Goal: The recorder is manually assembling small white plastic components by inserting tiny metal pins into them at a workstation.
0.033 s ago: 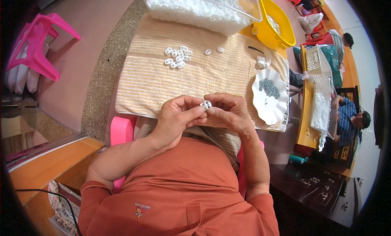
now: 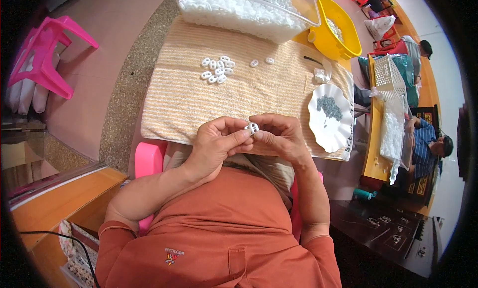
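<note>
My left hand (image 2: 219,138) and my right hand (image 2: 279,135) meet at the table's near edge. Between their thumbs and fingertips they pinch a small white two-hole plastic piece (image 2: 253,128), shaped like a cord lock; the fingers cover part of it. Farther off on the striped towel (image 2: 189,109) lies a loose group of similar white oval pieces (image 2: 220,64). Two more ovals (image 2: 254,63) sit apart, to the right of that group. To the right of my hands, a scalloped white plate (image 2: 332,139) bears a heap of tiny grey parts (image 2: 328,109), too small to make out.
A clear bin (image 2: 279,35) full of white pieces stands at the far edge, beside a yellow basin (image 2: 352,42). A dark strip (image 2: 312,59) and a crumpled white wrapper (image 2: 322,75) lie near the plate. Another person (image 2: 426,144) sits at the right; a pink stool (image 2: 49,64) is at left.
</note>
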The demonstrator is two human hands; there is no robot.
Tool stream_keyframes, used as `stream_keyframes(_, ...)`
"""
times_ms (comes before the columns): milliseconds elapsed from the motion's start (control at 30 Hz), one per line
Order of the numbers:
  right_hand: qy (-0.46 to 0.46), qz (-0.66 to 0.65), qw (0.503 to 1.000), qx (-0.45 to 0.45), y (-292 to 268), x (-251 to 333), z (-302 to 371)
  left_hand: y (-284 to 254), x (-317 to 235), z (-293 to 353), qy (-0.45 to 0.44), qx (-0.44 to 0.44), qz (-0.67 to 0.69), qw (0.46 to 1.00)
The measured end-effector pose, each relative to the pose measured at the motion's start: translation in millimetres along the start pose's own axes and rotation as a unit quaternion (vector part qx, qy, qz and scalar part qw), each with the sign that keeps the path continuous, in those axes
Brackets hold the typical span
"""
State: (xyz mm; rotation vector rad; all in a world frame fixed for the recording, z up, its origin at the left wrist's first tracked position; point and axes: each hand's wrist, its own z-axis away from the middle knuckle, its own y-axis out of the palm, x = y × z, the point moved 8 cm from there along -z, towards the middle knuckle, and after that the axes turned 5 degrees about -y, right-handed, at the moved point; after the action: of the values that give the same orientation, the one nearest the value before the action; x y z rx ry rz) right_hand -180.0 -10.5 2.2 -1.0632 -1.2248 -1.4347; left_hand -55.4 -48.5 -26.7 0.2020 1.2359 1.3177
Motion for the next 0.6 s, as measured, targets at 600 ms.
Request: stream_keyframes(600, -0.032, -0.041, 0.998, 0.024, 3.5, 6.8, 2.0, 1.7, 3.4, 1.4, -0.029, 0.011, 0.013, 0.999)
